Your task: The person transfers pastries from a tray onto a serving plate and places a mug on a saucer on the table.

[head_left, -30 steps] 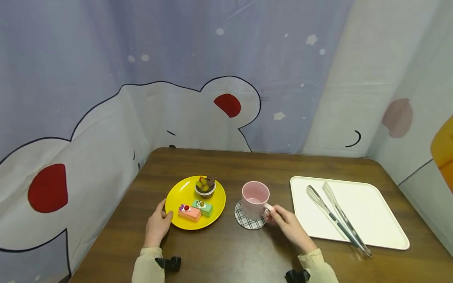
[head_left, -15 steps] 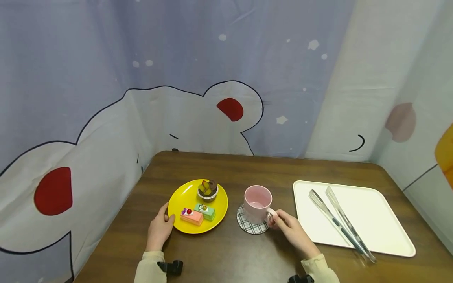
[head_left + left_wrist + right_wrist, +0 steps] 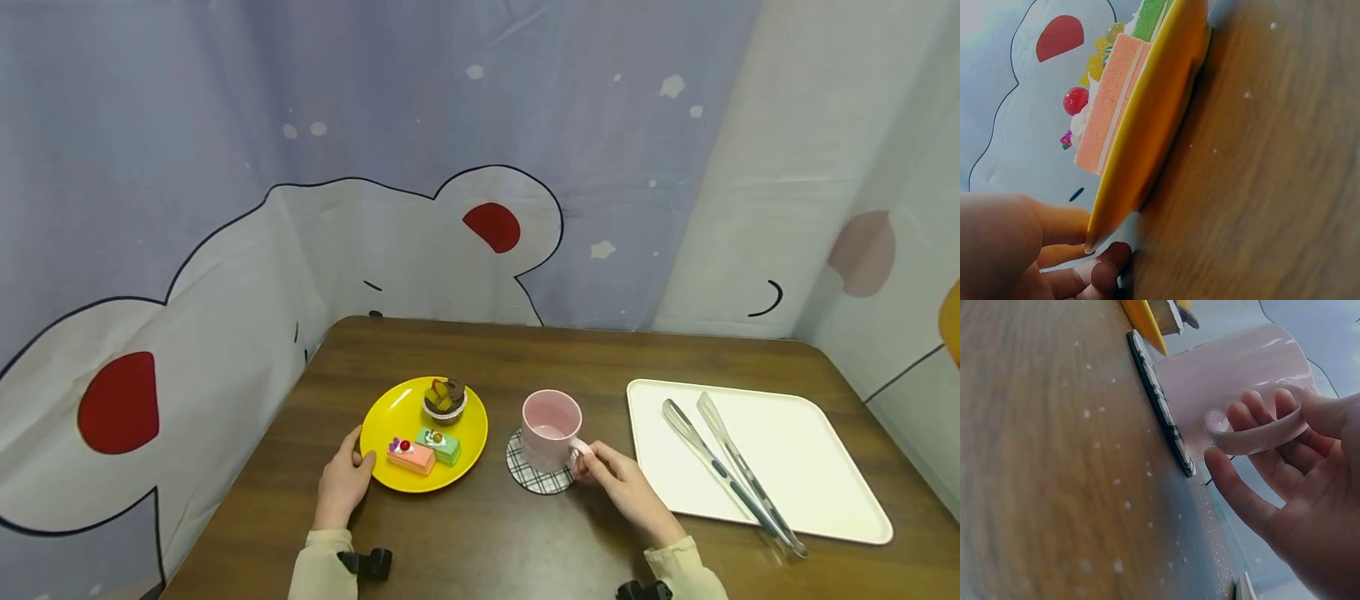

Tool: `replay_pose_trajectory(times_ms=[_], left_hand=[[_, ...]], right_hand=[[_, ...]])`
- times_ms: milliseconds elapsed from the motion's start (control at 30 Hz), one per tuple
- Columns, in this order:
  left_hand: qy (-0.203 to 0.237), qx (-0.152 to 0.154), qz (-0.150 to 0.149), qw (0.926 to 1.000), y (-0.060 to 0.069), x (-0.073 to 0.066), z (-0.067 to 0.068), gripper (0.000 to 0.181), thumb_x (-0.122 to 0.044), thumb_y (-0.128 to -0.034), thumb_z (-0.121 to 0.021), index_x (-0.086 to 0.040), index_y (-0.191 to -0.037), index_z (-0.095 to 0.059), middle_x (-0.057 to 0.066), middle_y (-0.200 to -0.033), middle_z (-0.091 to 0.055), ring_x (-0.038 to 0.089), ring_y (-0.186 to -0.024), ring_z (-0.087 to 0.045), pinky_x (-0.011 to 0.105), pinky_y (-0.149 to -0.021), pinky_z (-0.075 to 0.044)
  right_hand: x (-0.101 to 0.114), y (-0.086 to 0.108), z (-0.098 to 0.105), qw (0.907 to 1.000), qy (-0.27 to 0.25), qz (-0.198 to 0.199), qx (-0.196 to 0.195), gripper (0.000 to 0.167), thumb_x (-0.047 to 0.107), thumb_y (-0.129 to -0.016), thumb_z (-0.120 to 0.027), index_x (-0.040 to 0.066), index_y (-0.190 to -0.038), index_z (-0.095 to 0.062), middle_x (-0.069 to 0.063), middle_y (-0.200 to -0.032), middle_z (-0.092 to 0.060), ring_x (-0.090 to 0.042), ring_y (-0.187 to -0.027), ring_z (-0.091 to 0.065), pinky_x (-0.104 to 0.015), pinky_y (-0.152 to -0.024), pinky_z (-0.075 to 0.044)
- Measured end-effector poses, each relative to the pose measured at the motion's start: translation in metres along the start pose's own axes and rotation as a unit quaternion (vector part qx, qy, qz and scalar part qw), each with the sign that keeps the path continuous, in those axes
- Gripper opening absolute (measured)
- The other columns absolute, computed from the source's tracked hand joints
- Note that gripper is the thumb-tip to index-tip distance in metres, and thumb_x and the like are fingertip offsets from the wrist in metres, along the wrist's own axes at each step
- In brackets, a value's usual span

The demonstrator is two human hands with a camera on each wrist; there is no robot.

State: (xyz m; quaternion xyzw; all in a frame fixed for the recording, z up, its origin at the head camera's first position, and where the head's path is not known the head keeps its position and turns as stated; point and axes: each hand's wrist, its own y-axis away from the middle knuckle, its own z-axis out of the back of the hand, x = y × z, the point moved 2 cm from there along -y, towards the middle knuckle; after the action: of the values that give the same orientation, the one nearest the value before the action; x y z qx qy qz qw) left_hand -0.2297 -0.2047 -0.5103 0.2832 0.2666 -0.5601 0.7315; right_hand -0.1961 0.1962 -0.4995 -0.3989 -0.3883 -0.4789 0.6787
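Note:
My left hand [image 3: 343, 485] pinches the near-left rim of a yellow plate [image 3: 381, 423], thumb above and fingers beneath in the left wrist view. On the plate are a pink cake slice [image 3: 411, 457] topped with a cherry, a green cake slice [image 3: 442, 446] and a chocolate cupcake [image 3: 446, 403]. My right hand [image 3: 628, 490] holds the handle of a pink mug [image 3: 547, 429], which looks empty inside. In the right wrist view several fingers pass through the mug handle [image 3: 1254, 439]. Upright, the mug stands on a round plaid coaster [image 3: 534, 481].
To the right lies a white tray [image 3: 817, 467] on the brown wooden table [image 3: 465, 542]. Metal tongs [image 3: 738, 479] rest across it, their handle end hanging past the near edge. A printed curtain [image 3: 375, 125] closes off the back and sides.
The head view has shifted slightly, so everything sits a little further right in it. Both hands keep their holds on the plate and the mug, which stay where they were.

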Motion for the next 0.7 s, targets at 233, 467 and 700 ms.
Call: replay_pose_trajectory(times_ms=[233,467,700], left_hand=[[0.004,0.005,-0.005,1.0,0.0007,-0.0016,0.0,0.058,-0.019,-0.0971,-0.049,-0.001,-0.149,-0.031,0.011,-0.082,-0.048,0.02,-0.068,-0.044,0.029,-0.062,-0.032],[0.005,0.012,-0.002,0.9999,0.0003,-0.0019,-0.0002,0.058,-0.02,-0.0975,-0.049,-0.001,-0.149,-0.03,0.011,-0.083,-0.048,0.02,-0.069,-0.044,0.029,-0.063,-0.033],[0.001,0.007,0.0,1.0,-0.0004,0.0011,0.0035,0.058,-0.019,-0.0972,-0.05,0.0,-0.149,-0.03,0.012,-0.083,-0.049,0.021,-0.07,-0.044,0.029,-0.063,-0.034]], right_hand=[[-0.0004,0.0016,-0.0001,1.0,0.002,-0.002,-0.001,0.023,0.013,-0.101,-0.046,-0.002,-0.09,-0.059,-0.011,-0.09,-0.064,0.002,-0.081,-0.058,-0.027,-0.075,-0.055],[0.0014,0.0026,-0.0004,1.0,0.001,-0.007,-0.003,0.023,0.014,-0.101,-0.046,-0.002,-0.091,-0.06,-0.012,-0.09,-0.065,0.002,-0.081,-0.058,-0.025,-0.074,-0.054],[0.0092,-0.0011,0.0014,0.9984,0.051,-0.011,-0.022,0.02,0.017,-0.099,-0.051,0.004,-0.097,-0.066,-0.011,-0.095,-0.07,-0.006,-0.087,-0.064,-0.024,-0.078,-0.052]])
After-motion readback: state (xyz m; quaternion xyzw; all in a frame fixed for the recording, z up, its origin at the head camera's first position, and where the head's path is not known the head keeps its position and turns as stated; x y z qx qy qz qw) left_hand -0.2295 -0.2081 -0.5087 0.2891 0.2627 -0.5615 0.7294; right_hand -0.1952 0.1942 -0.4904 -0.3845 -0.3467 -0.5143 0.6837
